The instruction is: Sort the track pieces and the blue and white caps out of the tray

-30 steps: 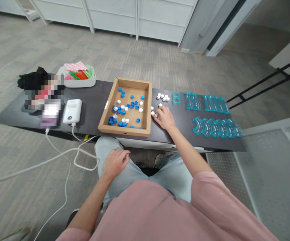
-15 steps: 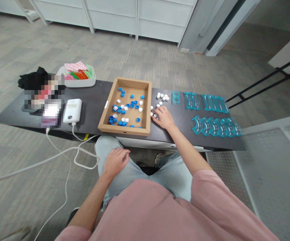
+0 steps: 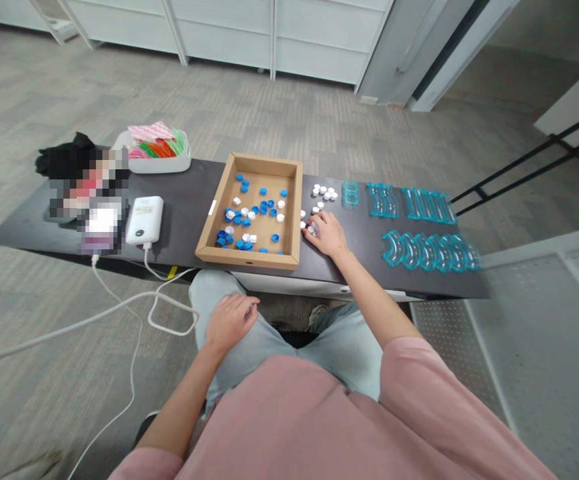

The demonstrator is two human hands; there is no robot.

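Head view: hands apart; left hand loose on thigh, right hand at white pieces on table, grip I can't tell. Box blocks leftward; teal frames right, basket far left.

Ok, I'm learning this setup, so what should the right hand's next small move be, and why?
Perhaps nudge the white piece by the right hand toward the white cluster: the hand is right at it, while the cluster lies gathered farther back, beside the box.

Soft light, faint shadows, stretched edges
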